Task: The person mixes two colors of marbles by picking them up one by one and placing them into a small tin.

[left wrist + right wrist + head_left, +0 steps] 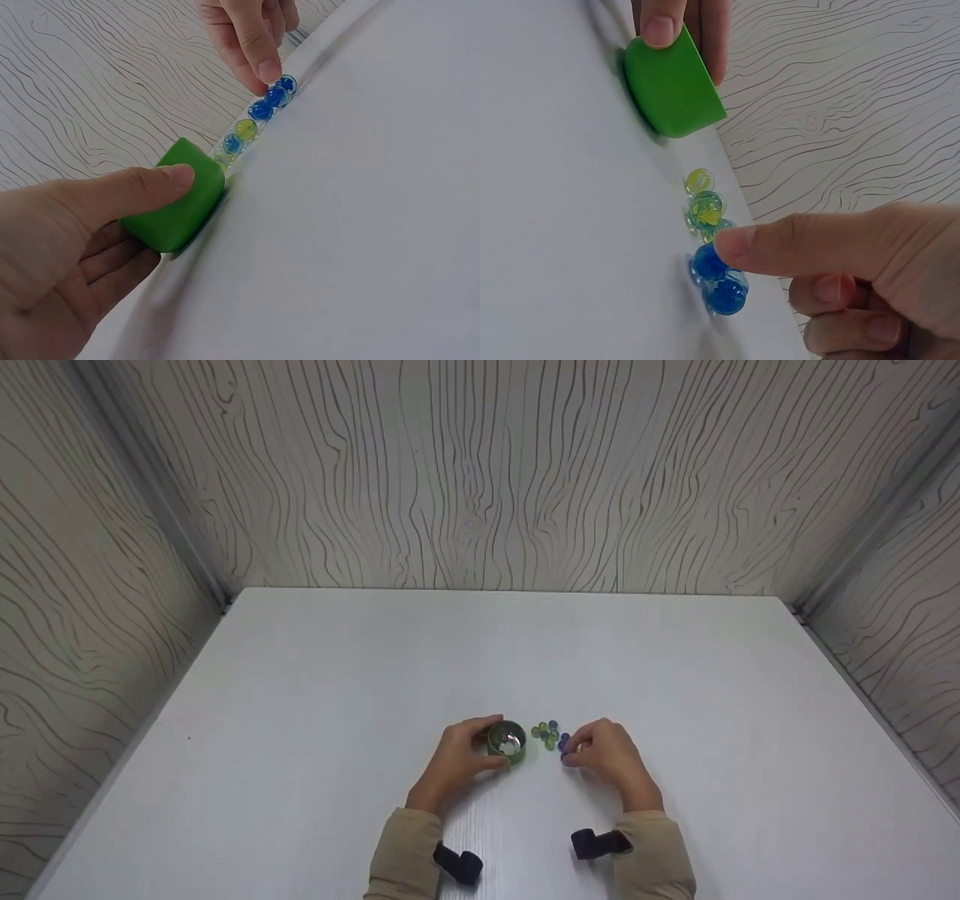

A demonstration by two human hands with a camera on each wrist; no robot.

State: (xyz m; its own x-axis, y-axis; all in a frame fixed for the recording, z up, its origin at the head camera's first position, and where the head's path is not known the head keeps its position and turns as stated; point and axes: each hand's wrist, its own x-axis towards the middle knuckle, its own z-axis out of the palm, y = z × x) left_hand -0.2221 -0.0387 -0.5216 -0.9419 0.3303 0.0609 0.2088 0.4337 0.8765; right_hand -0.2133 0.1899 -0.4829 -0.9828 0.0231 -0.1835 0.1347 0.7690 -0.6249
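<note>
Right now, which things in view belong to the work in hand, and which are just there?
In the work:
- green cup, held by the left hand
- blue marbles, at the fingers of the right hand
- yellow-green marbles, beside the cup

Just there:
- white table, underneath
- patterned wall
- black wrist cameras

- Cup [176,206]: plain bright green
- Blue marbles [261,110]: deep, see-through blue
- Clear marble [700,181]: yellow inside
- Counter [375,667]: white
- Back wall [480,472]: pale grey-beige, wavy dark wood-grain lines
- Sleeves [405,851]: plain tan
- Wrist cameras [468,868]: black
</note>
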